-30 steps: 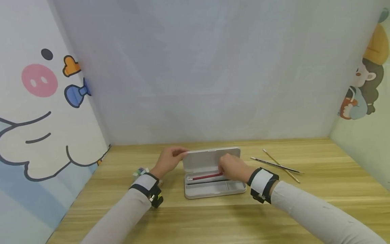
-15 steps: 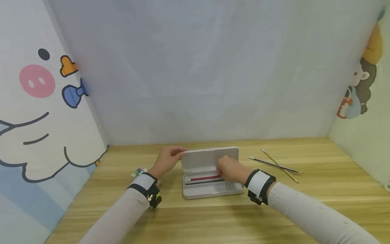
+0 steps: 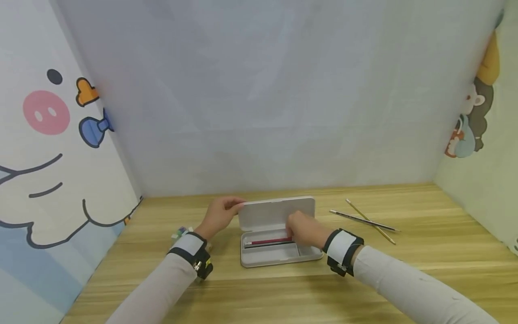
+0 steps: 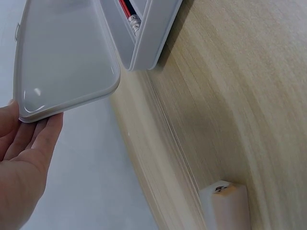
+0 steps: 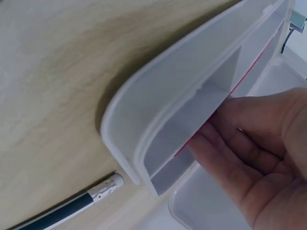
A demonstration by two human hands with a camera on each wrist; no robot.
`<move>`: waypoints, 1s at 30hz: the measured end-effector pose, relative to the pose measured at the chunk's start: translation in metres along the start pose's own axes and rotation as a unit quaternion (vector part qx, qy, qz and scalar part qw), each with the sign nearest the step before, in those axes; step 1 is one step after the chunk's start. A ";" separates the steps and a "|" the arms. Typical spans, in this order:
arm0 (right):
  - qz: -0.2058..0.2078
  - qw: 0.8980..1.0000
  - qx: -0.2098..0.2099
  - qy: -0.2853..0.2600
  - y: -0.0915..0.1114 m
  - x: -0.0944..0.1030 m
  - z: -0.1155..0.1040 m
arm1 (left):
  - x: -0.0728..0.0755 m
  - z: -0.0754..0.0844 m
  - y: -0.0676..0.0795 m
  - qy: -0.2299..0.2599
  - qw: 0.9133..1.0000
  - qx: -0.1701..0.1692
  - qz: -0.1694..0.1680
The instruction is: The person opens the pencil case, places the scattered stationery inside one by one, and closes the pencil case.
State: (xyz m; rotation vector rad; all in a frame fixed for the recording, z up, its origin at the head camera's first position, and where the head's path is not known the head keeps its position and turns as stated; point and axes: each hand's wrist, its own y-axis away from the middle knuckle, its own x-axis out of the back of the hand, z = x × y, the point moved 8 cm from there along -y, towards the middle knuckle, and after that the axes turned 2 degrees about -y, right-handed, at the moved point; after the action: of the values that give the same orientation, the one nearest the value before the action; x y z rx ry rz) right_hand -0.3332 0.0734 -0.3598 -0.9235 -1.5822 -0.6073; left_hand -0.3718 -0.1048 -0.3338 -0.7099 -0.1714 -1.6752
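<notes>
A pale grey pencil case stands on the table with its lid raised at the back. My left hand holds the lid's left corner, thumb on one side and fingers on the other. Inside the rear compartment lies a red-and-black pencil, its silver ferrule toward the left end. My right hand reaches into the right part of the case. Its thumb and curled fingers pinch that pencil low in the compartment, and they hide its right end in the head view.
Right of the case, a dark striped pencil and a yellowish pencil lie crossed on the wooden table. Small coloured blocks sit beside my left wrist, and a pale block shows in the left wrist view. A grey wall rises behind.
The red-and-black pencil has sunk lower into the rear compartment, with my right hand coming down slightly. My left hand stays on the lid. The whole head view has shifted a little.
</notes>
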 end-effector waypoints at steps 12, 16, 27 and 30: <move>-0.016 0.999 -0.034 -0.030 0.001 -0.002 0.007 | -0.003 -0.005 -0.001 -0.005 1.000 0.003 0.003; -0.010 0.998 -0.043 -0.040 0.004 0.001 0.016 | -0.005 -0.006 -0.002 -0.005 1.000 0.004 0.003; 0.016 0.999 -0.008 -0.038 0.028 0.040 0.054 | -0.004 -0.005 -0.009 -0.025 1.000 0.007 0.001; 0.018 0.999 -0.008 -0.037 0.036 0.043 0.066 | -0.004 -0.006 -0.009 -0.023 1.000 0.004 0.000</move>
State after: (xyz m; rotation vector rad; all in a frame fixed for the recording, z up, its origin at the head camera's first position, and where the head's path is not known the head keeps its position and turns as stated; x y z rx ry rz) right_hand -0.3426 0.1556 -0.3357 -0.9947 -1.6253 -0.5677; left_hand -0.3824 -0.1016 -0.3384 -0.7441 -0.2102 -1.6574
